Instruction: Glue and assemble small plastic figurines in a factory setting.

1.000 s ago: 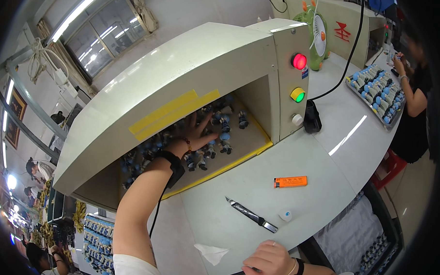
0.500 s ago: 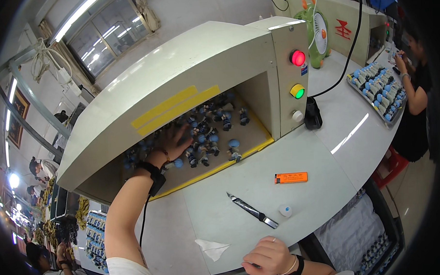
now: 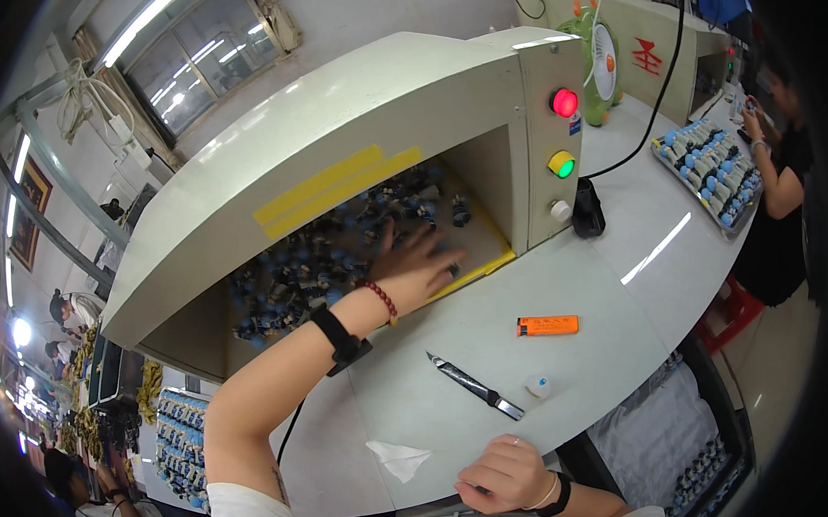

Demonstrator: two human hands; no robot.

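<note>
My left hand [image 3: 416,266] reaches into the opening of a cream metal box machine [image 3: 336,106], its fingers spread over small blue-headed figurines [image 3: 305,271]. It touches or hovers just above the nearest ones; motion blur hides which. Many figurines lie piled toward the back and left of the box floor, partly covered by my hand. One figurine [image 3: 460,211] stands apart near the right wall. My right hand [image 3: 505,474] rests at the near table edge, fingers curled in a loose fist with no object showing.
On the white table [image 3: 608,343] lie an orange lighter [image 3: 548,326], a craft knife [image 3: 475,385], a small white round piece [image 3: 537,386] and a scrap of white paper [image 3: 399,460]. A green fan [image 3: 601,65] stands behind. At right, a co-worker sits by a tray [image 3: 679,149] of figurines.
My left hand has swept rightward across the box floor toward its front edge. The figurines that lay near the front are now pushed back or covered. My right hand stays in place.
</note>
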